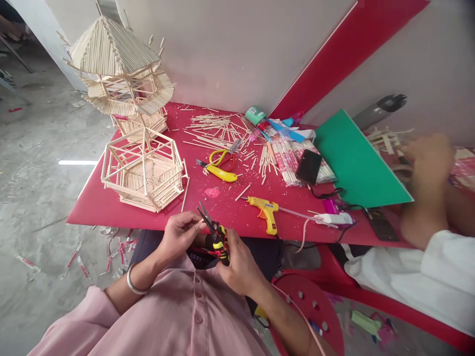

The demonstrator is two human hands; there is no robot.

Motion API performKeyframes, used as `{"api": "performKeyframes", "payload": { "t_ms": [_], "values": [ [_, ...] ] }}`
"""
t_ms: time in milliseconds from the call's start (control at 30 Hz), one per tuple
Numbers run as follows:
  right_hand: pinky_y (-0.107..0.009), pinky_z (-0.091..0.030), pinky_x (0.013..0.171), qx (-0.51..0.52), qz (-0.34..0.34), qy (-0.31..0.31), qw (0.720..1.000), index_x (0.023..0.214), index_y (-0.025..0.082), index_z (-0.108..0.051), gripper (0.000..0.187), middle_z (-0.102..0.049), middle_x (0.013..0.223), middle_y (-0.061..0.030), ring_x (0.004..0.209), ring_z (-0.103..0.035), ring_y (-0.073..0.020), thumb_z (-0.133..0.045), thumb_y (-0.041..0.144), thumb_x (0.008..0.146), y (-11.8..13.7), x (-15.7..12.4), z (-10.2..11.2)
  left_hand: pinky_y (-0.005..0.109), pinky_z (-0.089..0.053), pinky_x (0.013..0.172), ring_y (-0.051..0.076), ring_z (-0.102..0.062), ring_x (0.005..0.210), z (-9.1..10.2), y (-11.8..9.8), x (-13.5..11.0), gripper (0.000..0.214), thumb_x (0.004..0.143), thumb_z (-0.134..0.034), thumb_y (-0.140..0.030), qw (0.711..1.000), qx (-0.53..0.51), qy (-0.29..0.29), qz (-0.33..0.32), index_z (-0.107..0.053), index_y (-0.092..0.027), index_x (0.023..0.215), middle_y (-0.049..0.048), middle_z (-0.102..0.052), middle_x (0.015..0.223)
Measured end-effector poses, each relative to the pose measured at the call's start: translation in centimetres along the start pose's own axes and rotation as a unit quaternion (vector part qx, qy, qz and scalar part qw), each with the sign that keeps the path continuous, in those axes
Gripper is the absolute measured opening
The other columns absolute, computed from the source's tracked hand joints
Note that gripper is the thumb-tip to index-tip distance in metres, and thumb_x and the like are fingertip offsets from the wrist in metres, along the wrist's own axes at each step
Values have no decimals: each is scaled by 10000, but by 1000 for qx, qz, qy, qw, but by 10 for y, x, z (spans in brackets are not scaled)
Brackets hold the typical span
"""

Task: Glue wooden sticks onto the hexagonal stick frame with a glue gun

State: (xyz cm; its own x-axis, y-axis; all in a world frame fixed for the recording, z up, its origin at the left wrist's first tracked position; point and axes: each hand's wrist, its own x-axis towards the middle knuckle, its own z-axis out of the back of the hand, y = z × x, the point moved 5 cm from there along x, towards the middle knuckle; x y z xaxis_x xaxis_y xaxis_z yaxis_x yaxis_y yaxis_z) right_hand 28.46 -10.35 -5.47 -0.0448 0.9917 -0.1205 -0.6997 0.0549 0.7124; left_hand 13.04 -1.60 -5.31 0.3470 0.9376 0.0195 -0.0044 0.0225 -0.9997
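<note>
This looks like a makeshift craft workshop: the red table [237,216] across mid-frame carries a yellow glue gun [265,209], loose sticks [215,129] and, at upper left, a stick-built tower [117,54]. The grey, concrete-looking floor [37,163] (scattered with wrappers [83,267] at lower left) meets plain pale walls [230,49].

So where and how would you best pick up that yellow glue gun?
The glue gun is probably best taken by its handle, from the near side of the table: it lies flat with the handle pointing that way, while the nozzle points left, clear of the grip.
</note>
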Motion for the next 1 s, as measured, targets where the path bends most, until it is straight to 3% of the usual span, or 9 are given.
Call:
{"api": "performKeyframes", "payload": {
  "t_ms": [167,300,433,567,667,767,900,1000],
  "values": [
    [-356,-511,856,1,23,36,999,1137,225,-458,515,-629,1045,-72,978,-636,-249,-531,85,647,-3,-2,13,222,-402,530,103,-500,511,6,-16,4,396,940,-590,-434,982,137,68,-113,-667,-166,660,23,-599,567],
    [-366,-506,842,-44,19,49,998,1124,209,-461,476,-625,1017,-77,973,-628,-263,-546,106,667,-10,-7,22,216,-403,549,111,-530,549,5,-18,2,332,967,-547,-364,963,188,92,-170,-688,-175,733,34,-608,606],
    [-374,-504,889,-39,42,21,998,1187,209,-463,529,-621,1063,-82,1028,-618,-260,-534,91,676,-6,-7,22,217,-394,537,103,-484,522,-2,-13,2,423,962,-549,-432,978,147,73,-127,-629,-171,639,16,-561,568],
    [-387,-474,981,14,78,33,996,1237,242,-486,582,-615,1174,-75,1126,-589,-249,-514,76,680,4,-1,20,215,-383,509,99,-447,505,-6,-14,6,480,944,-557,-518,991,80,69,-78,-596,-164,622,-7,-511,541],
    [-409,-482,914,18,26,21,999,1170,215,-514,529,-618,1072,-79,1018,-601,-262,-526,96,655,-2,2,20,207,-361,505,85,-422,493,-1,-24,10,468,960,-551,-453,981,118,59,-139,-572,-162,594,-15,-485,523],
    [-362,-481,835,118,-22,58,991,1071,221,-545,467,-617,968,-40,896,-593,-219,-534,118,616,-11,1,10,190,-366,506,74,-445,489,2,-27,12,410,963,-564,-373,969,138,79,-187,-613,-154,620,-6,-530,538],
    [-250,-408,597,338,-147,81,926,868,226,-539,303,-481,701,47,631,-462,-125,-525,186,568,-30,2,-4,181,-426,539,90,-540,526,4,-16,17,359,942,-609,-404,981,88,73,-154,-692,-145,709,19,-634,591],
    [-238,-399,576,391,-204,89,893,961,215,-576,429,-493,747,41,632,-458,-117,-542,198,533,-38,5,1,197,-468,584,115,-599,576,3,-3,19,414,927,-611,-481,991,61,59,-99,-698,-148,695,39,-688,637]
  ]
}}
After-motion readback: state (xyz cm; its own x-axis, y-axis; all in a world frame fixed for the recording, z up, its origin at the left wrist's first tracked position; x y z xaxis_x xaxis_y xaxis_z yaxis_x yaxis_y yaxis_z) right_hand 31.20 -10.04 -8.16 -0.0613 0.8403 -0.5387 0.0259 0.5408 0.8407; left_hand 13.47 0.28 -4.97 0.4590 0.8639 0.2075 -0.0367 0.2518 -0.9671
